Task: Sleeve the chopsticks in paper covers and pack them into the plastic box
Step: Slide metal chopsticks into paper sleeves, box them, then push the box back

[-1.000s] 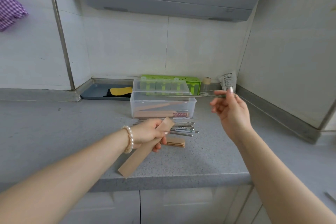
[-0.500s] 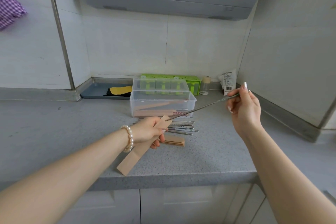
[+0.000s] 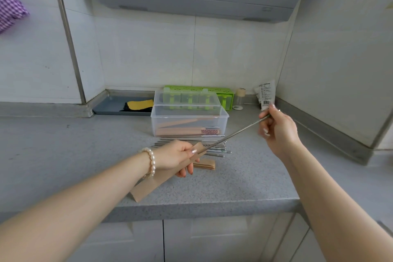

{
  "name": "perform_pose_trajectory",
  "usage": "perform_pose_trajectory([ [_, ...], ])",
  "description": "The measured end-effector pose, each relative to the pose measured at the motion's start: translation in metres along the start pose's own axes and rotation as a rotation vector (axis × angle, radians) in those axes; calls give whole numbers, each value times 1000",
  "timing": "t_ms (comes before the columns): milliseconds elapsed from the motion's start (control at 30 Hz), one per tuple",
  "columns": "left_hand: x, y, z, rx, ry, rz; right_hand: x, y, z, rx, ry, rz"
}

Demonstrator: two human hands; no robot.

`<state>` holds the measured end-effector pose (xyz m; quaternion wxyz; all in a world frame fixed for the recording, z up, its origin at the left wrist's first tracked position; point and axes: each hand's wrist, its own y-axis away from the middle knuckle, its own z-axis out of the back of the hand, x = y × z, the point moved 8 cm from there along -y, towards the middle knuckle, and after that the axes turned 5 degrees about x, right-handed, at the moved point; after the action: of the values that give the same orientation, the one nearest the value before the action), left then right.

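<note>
My left hand (image 3: 176,156) grips a brown paper cover (image 3: 153,181) that slants down toward the counter's front edge, its open top by my thumb. My right hand (image 3: 278,130) pinches the far end of a metal chopstick (image 3: 236,133); the chopstick's tip sits at the cover's mouth. Behind my left hand lie several loose metal chopsticks (image 3: 214,147) and a small stack of paper covers (image 3: 205,165). The clear plastic box (image 3: 223,118), lid open, holds a few sleeved chopsticks.
A green holder (image 3: 225,95) stands behind the box, with a small jar (image 3: 239,99) and a white packet (image 3: 265,93) to its right. A grey tray (image 3: 108,106) with a yellow cloth sits back left. Walls close the corner on the right; an appliance hangs overhead.
My right hand swung the chopstick from level above the box down to a slant, bringing its tip to the mouth of the cover in my left hand.
</note>
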<state>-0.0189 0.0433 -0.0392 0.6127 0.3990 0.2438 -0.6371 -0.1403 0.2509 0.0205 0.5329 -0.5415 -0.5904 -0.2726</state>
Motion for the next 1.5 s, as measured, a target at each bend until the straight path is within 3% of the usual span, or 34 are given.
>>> perform_pose_trajectory([
  [200,3,-1,-6,61,-51,38,-43,-1,-2,88,130,-288],
  [333,4,1,-11,96,14,51,-64,-2,2,84,6,-423],
  [433,4,1,-16,135,50,65,-69,-7,9,14,10,-401],
  [533,1,1,-21,171,28,66,-64,-10,18,-76,190,-297],
  [700,-2,-1,-24,129,8,65,-54,-7,20,-191,324,-191],
  [967,0,-1,-15,31,10,76,-56,8,-7,-51,416,-209],
  [1500,11,1,-9,29,59,107,-76,28,-41,307,428,-346],
])
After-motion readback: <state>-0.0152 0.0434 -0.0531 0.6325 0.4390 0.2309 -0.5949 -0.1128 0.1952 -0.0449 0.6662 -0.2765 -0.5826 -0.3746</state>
